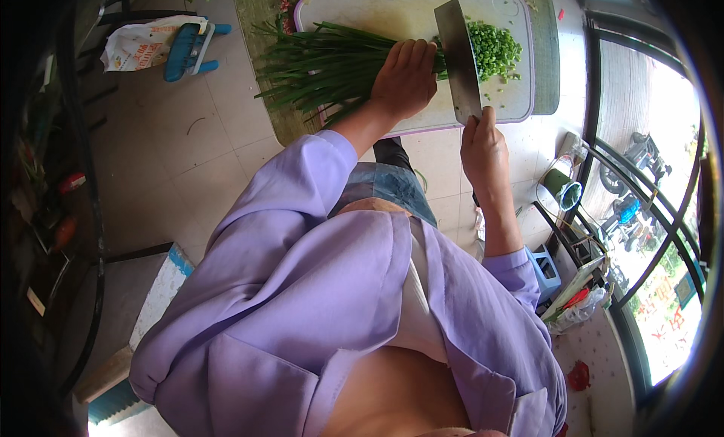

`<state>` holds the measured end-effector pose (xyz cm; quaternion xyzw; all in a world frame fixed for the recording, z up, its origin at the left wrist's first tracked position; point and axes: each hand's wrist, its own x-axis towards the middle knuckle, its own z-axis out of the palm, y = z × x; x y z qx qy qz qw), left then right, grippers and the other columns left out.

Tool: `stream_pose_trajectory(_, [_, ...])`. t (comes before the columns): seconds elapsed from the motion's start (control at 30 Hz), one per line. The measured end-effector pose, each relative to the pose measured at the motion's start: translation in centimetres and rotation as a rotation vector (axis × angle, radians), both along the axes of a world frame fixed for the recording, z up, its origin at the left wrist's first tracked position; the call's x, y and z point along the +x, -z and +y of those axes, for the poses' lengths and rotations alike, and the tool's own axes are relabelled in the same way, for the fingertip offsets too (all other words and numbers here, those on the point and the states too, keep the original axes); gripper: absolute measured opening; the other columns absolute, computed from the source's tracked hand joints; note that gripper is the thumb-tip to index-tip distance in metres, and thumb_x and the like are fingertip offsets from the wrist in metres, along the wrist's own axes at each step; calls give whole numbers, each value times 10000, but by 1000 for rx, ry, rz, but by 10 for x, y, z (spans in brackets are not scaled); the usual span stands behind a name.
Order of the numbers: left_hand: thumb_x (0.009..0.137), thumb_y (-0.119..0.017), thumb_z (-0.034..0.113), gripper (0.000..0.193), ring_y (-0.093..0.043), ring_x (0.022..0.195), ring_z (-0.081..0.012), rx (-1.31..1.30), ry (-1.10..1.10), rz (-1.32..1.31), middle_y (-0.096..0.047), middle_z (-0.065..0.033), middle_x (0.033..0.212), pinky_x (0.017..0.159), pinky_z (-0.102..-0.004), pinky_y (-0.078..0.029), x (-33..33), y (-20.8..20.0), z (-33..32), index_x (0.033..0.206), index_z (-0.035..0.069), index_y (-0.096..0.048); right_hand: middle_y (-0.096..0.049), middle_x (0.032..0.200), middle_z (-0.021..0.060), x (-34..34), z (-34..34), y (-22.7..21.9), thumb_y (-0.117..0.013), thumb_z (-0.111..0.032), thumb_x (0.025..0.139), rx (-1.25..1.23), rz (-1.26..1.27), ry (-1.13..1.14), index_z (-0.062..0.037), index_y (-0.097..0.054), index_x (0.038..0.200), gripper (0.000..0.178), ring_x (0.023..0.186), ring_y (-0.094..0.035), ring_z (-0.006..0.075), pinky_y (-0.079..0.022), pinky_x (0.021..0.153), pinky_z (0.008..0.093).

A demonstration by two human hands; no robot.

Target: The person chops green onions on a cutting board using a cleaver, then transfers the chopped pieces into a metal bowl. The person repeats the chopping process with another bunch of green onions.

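Note:
A large bunch of long green Chinese chives (pixel 324 66) lies across a pale cutting board (pixel 422 7) with a purple rim, its leafy ends reaching past the board's left edge. My left hand (pixel 407 76) is closed over the bunch near its right end, fingers curled toward the blade. In my right hand (pixel 484 147) is the handle of a wide cleaver (pixel 458 64). The blade stands just right of my left fingers, at the cut end of the chives. Beyond it, a heap of chopped chives (pixel 494 51) rests on the board, with loose bits scattered below.
The board lies on a worn wooden table (pixel 548 67). On the tiled floor to the left are a blue plastic stool (pixel 185 52) and a white printed bag (pixel 143 43). At right stand a green bucket (pixel 562 182), a light blue stool (pixel 544 269) and a dark-framed glass door.

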<state>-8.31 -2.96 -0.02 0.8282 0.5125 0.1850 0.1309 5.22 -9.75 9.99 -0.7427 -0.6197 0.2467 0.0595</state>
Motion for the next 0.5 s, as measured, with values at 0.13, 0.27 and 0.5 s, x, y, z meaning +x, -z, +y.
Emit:
stream_pose_trajectory(0.13, [829, -489, 276, 480, -380, 1174, -287, -54, -1, 34, -448, -146, 1200, 1026, -401, -267, 0, 2, 1, 1225, 12, -429, -562, 618, 270, 0, 5, 2, -439, -123, 894, -20, -10, -37, -15, -361, 884, 133, 577, -558, 456, -436, 503, 523])
stream_pose_trajectory(0.27, [805, -505, 239, 470, -406, 1145, -265, -4, 10, 44, -475, -137, 1164, 1018, -369, -266, 2, 1, 1, 1202, -9, -461, -559, 650, 285, -5, 16, 25, -442, -117, 892, -16, -23, -4, -7, -368, 905, 133, 617, -548, 471, -426, 526, 533])
stream_pose_trajectory(0.5, [786, -572, 306, 603, -342, 1234, -262, -46, -29, 143, -450, -145, 1233, 1053, -481, -158, 3, -4, -5, 1276, 0, -399, -563, 620, 272, -16, 26, 40, -446, -146, 896, 45, -63, 38, -16, -384, 932, 148, 588, -549, 463, -427, 508, 529])
